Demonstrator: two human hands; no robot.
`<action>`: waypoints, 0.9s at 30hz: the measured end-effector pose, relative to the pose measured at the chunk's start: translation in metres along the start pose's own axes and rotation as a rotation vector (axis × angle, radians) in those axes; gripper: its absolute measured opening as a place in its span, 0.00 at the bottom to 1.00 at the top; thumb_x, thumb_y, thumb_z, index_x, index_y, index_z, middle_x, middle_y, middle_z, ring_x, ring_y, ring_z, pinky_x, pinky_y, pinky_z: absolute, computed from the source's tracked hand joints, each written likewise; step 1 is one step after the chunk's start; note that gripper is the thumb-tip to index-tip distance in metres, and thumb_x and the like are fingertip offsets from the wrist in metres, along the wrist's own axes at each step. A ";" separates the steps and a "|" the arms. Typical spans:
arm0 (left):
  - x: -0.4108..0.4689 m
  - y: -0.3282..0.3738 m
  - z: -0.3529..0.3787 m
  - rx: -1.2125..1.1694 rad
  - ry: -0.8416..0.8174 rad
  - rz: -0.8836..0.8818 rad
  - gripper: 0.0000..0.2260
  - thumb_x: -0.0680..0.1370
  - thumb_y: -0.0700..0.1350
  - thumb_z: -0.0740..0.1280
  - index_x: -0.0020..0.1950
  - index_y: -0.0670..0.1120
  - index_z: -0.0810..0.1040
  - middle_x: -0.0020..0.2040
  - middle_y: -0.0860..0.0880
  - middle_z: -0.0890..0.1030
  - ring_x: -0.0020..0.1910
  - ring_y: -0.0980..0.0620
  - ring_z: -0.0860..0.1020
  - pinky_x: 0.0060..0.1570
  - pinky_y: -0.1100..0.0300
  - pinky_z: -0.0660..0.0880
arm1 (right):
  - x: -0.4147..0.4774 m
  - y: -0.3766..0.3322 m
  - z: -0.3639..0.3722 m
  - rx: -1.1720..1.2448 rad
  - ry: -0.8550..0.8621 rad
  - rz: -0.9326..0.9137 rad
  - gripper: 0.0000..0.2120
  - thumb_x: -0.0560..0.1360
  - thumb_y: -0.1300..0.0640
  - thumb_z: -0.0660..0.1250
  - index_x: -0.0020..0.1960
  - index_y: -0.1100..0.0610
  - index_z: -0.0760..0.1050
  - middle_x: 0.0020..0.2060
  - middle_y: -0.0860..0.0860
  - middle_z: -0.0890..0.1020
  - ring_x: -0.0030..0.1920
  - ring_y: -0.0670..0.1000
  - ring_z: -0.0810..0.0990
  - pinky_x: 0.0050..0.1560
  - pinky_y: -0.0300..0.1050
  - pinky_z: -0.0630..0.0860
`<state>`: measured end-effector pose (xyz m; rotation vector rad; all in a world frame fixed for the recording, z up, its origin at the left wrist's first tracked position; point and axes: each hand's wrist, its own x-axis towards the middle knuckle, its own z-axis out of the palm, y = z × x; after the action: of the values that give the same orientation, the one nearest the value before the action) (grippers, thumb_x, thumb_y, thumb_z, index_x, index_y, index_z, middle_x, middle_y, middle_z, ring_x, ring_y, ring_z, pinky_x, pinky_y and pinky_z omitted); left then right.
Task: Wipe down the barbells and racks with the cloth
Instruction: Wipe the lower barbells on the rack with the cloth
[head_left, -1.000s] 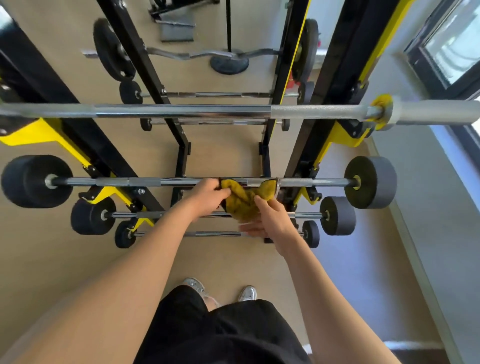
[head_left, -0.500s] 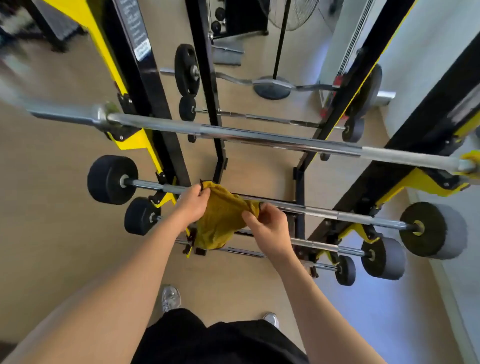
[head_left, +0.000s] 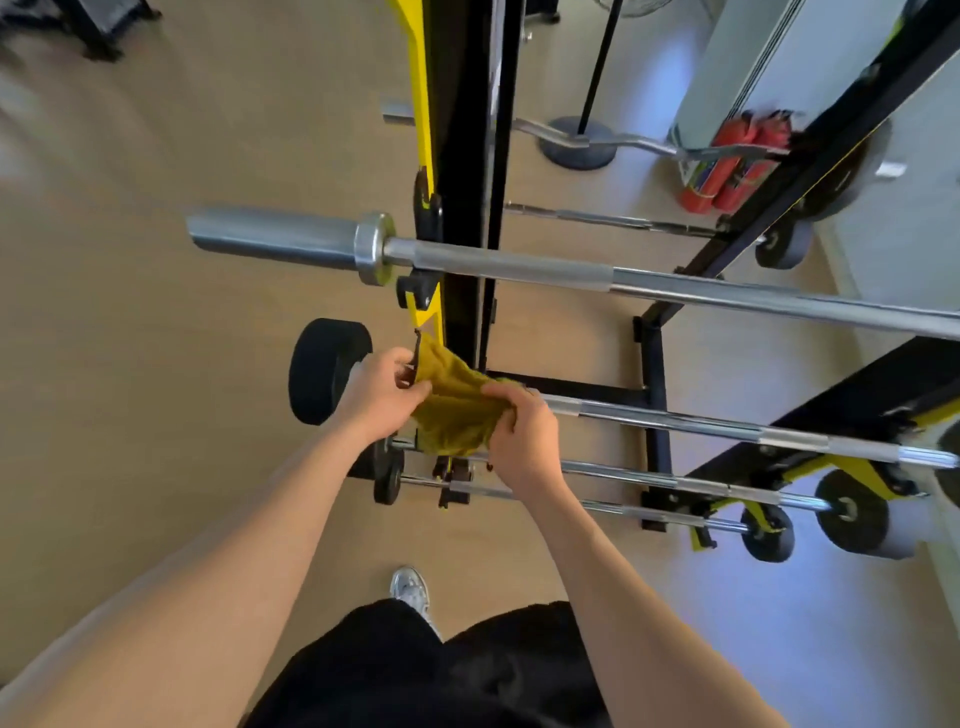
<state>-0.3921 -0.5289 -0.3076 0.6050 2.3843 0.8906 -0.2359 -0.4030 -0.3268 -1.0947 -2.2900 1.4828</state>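
Note:
A mustard-yellow cloth is held between both hands, just in front of the black and yellow rack upright. My left hand pinches its left edge; my right hand grips its right side. The cloth hangs over the left end of a fixed-weight barbell, whose black weight shows left of my hand. A long chrome barbell rests higher on the rack's hooks. Two smaller barbells sit on lower pegs.
The rack's right upright slants up at the right. A curl bar and a round stand base lie behind the rack. Red extinguishers stand by the white wall. My shoe is on the tan floor.
The view has swung left, bringing the rack's left upright to the centre. Both hands carried the cloth from the middle of the bar to its left end and spread it wider.

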 end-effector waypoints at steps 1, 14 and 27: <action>0.003 -0.004 -0.003 -0.020 0.058 0.008 0.16 0.82 0.45 0.72 0.69 0.47 0.79 0.62 0.50 0.83 0.61 0.50 0.82 0.64 0.51 0.79 | 0.005 -0.004 0.007 -0.020 -0.002 -0.005 0.19 0.83 0.69 0.59 0.68 0.55 0.78 0.62 0.50 0.75 0.60 0.48 0.76 0.55 0.25 0.76; 0.021 -0.048 -0.005 0.674 0.251 0.216 0.36 0.72 0.38 0.76 0.78 0.44 0.67 0.80 0.41 0.63 0.81 0.38 0.58 0.79 0.39 0.58 | 0.058 0.037 0.069 -0.890 -0.228 -0.382 0.29 0.81 0.54 0.70 0.78 0.56 0.64 0.75 0.57 0.69 0.77 0.62 0.66 0.79 0.61 0.63; 0.029 -0.075 -0.010 0.833 0.221 0.066 0.44 0.76 0.39 0.76 0.84 0.39 0.52 0.84 0.38 0.56 0.83 0.38 0.58 0.78 0.42 0.66 | 0.117 0.051 0.057 -1.126 -0.361 -0.468 0.17 0.83 0.50 0.68 0.66 0.54 0.67 0.46 0.51 0.79 0.42 0.53 0.82 0.46 0.49 0.82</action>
<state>-0.4365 -0.5681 -0.3620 0.9207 2.9173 -0.0749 -0.3249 -0.3526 -0.4229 -0.3343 -3.3928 0.1262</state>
